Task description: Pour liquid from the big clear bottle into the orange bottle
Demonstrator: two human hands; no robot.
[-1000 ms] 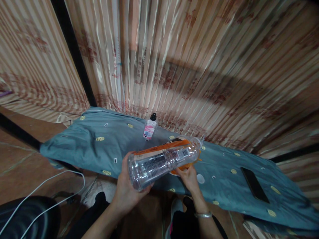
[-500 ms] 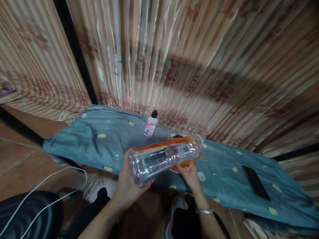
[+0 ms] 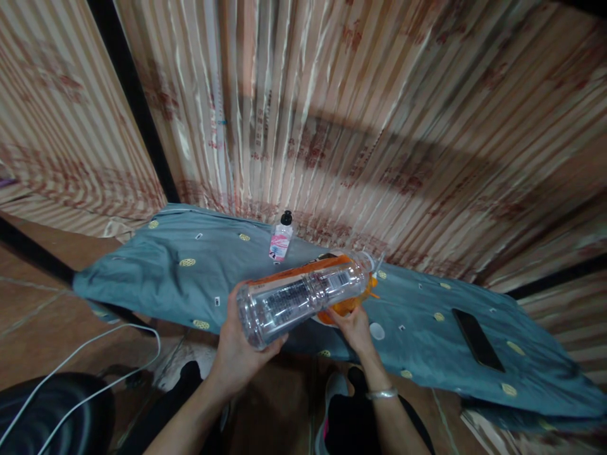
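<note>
My left hand (image 3: 237, 354) is wrapped round the base of a large clear plastic bottle (image 3: 298, 297) with an orange label. The bottle lies almost level, its open mouth pointing away to the right. Under its neck sits an orange object (image 3: 348, 304), and my right hand (image 3: 353, 328) grips that object from below. I cannot make out what the orange object is. A white bottle cap (image 3: 377, 330) lies on the cloth just right of my right hand.
A blue-grey patterned cloth (image 3: 165, 284) covers a low surface in front of striped curtains. A small pink-labelled bottle (image 3: 281, 239) with a black cap stands at its far edge. A black phone (image 3: 477, 339) lies to the right. A white cable (image 3: 71, 363) runs over the floor at left.
Both hands and the big bottle have shifted slightly up and to the left in view, mostly with the camera. The grips are unchanged.
</note>
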